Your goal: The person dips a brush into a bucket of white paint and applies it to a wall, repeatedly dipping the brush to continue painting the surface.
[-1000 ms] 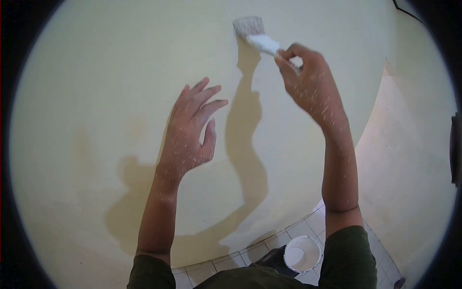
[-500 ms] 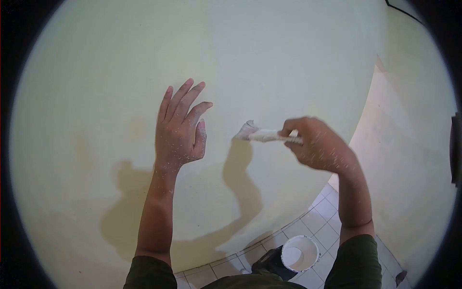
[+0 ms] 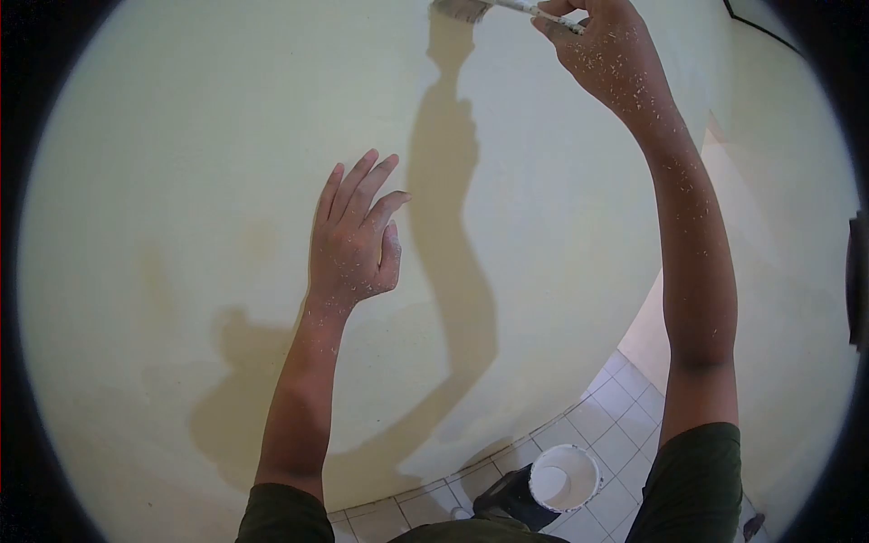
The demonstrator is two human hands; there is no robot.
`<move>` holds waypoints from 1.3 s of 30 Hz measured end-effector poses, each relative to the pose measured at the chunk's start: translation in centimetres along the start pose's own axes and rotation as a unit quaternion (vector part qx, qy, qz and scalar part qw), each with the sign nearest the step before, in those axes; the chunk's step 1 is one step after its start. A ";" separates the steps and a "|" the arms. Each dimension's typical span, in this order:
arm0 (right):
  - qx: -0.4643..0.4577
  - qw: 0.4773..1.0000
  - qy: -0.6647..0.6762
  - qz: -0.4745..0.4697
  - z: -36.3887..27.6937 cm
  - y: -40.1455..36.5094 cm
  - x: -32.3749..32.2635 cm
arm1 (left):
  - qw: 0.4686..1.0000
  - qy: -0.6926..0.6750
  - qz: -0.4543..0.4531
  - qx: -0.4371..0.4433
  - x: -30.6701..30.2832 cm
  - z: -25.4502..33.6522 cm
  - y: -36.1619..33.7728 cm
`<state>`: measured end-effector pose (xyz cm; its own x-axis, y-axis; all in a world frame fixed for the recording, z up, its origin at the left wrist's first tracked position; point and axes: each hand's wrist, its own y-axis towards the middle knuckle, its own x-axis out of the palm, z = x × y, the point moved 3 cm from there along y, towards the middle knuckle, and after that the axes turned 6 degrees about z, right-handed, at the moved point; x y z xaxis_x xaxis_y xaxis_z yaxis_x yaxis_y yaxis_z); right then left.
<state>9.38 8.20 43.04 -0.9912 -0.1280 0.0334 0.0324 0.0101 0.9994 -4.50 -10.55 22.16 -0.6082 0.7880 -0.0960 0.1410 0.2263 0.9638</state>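
My right hand (image 3: pixel 605 56), speckled with white paint, is closed on the handle of a paintbrush (image 3: pixel 520 7) at the top of the view. The brush's grey bristles lie at the pale wall (image 3: pixel 561 208), partly cut off by the frame's upper edge. Lower down and to the left, my left hand (image 3: pixel 358 231) rests against the same wall with its fingers spread and nothing held. Small white specks dot the back of it too. Shadows of both arms fall across the wall.
Below, a white-rimmed bucket (image 3: pixel 534 478) holding whitish paint stands on the tiled floor (image 3: pixel 593 414) near the wall's foot. A second wall (image 3: pixel 787 299) rises on the right, with a dark object (image 3: pixel 854 281) at its edge. A small dark thing (image 3: pixel 753 527) lies at lower right.
My right hand has swept the paintbrush upward along the wall, from mid-height to the top of the view. My left hand appears slightly further right, still spread on the wall.
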 end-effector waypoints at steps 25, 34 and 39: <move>-0.048 0.821 0.057 -0.566 10.3 -16.9 1.4 | 1.000 0.011 -0.007 -0.004 0.8 -0.2 0.4; -0.061 0.938 0.039 -0.339 7.9 -3.0 2.4 | 1.000 0.013 -0.023 -0.011 1.1 -0.3 0.6; -0.041 0.984 0.004 -0.173 4.9 1.5 -0.5 | 1.000 0.005 -0.004 -0.014 1.0 -0.6 0.5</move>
<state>9.27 13.09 44.45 -0.9440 -0.1177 -0.3083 -0.2955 -0.1146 0.9484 -5.51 -9.98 22.65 -0.6164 0.7809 -0.1011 0.1138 0.2154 0.9699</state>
